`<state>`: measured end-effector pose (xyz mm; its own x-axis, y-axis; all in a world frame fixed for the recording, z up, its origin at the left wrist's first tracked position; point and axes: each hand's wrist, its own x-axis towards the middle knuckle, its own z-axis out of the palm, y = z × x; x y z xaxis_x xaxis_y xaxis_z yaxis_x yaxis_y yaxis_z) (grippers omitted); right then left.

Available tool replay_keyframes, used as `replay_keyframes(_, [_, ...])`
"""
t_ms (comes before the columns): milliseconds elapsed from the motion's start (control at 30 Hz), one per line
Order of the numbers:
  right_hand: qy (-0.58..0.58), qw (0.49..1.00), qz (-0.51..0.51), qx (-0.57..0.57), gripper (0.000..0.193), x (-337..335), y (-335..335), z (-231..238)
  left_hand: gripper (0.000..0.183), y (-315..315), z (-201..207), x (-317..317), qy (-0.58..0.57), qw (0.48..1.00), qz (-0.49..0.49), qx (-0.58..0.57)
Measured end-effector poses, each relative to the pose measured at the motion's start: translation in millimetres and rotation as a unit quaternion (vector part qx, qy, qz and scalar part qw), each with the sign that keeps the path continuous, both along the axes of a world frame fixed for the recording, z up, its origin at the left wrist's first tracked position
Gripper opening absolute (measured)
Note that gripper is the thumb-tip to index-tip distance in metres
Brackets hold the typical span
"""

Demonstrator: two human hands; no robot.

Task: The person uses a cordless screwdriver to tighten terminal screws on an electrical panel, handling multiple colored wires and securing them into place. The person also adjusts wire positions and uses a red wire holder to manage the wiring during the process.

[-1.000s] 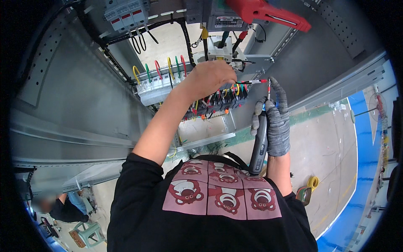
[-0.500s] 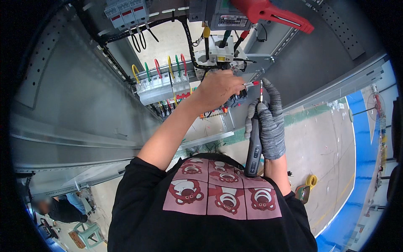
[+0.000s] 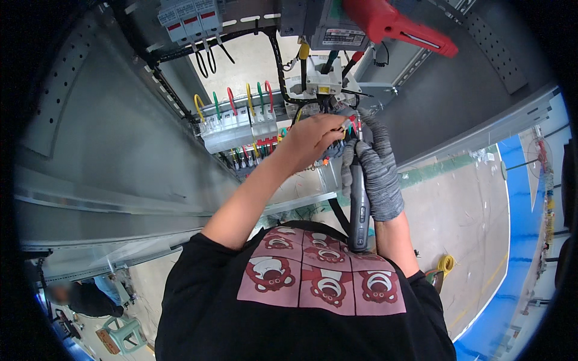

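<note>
My bare left hand [image 3: 310, 141] is closed in a pinch near the cabinet's wiring. A thin pale piece with a red end [image 3: 349, 122] sticks out from its fingertips; its kind is too small to tell. My right hand [image 3: 380, 174], in a grey knit glove, is wrapped round a dark grey cordless screwdriver [image 3: 359, 210]. The tool stands with its bit up, the bit tip close beside the red-ended piece. Just beyond both hands are small terminals and thin wires, partly hidden by my fingers. Further up sits a white block [image 3: 322, 75] with thick black cables.
Left of my hand, a row of breakers [image 3: 226, 135] carries yellow, green and red wire loops. A red lever handle [image 3: 403, 29] juts in above. Metal cabinet walls [image 3: 120, 120] flank both sides. A yellow coil [image 3: 445, 263] lies on the floor; a person [image 3: 93, 298] and green stool [image 3: 125, 334] are lower left.
Both hands have moved slightly left, the screwdriver with the right one. The bit and the red-ended piece are now nearer the terminals. My view has shifted a little.
</note>
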<state>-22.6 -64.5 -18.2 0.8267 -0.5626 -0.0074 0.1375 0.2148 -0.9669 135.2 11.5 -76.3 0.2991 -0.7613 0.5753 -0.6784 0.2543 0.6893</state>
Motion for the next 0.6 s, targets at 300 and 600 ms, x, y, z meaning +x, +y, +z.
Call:
replay_keyframes(300, [0.049, 0.999, 0.010, 0.001, 0.052, 35, 5, 10, 0.022, 1, 33, -10, 0.264, 0.958, 0.065, -0.090])
replay_keyframes(600, [-0.006, 0.999, 0.000, 0.037, 0.051, 17, 5, -17, 0.021, 1, 13, -25, 0.183, 0.975, 0.085, -0.094])
